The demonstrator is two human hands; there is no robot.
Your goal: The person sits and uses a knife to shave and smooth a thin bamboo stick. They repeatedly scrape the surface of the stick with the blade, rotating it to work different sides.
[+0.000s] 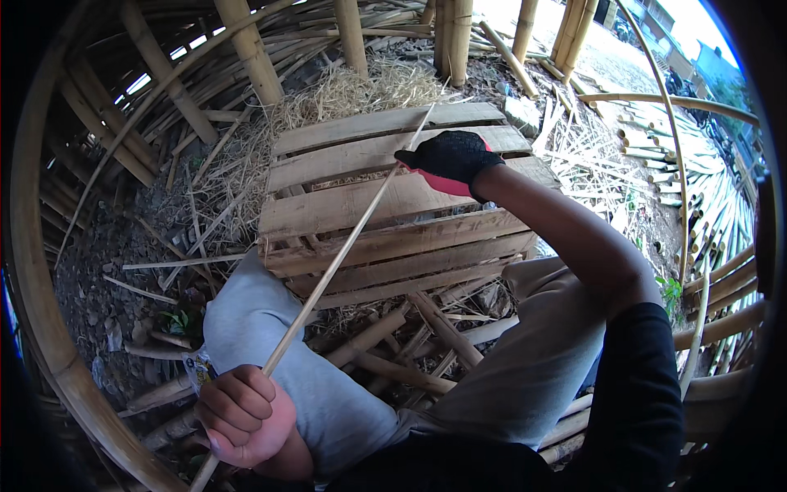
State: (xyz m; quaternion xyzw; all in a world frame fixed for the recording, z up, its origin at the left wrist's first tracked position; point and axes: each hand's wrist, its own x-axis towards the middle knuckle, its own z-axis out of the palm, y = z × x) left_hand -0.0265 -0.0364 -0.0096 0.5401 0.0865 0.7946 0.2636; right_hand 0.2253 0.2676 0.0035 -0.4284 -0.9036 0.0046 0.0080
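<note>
Head view shows a thin bamboo strip (329,275) slanting over a slatted wooden crate (344,208), its near part in the closed left hand (246,415) and its far part gripped by the gloved right hand (452,162), probably to hold it steady.

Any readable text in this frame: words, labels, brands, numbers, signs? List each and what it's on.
None legible.
Crumpled wrapper by the left knee, just above the left hand: print-like marks, too small and blurred to read.
Slatted wooden platform: no lettering visible.
Thin light strip: none visible.
Black-and-pink glove on the right hand: none visible.
</note>
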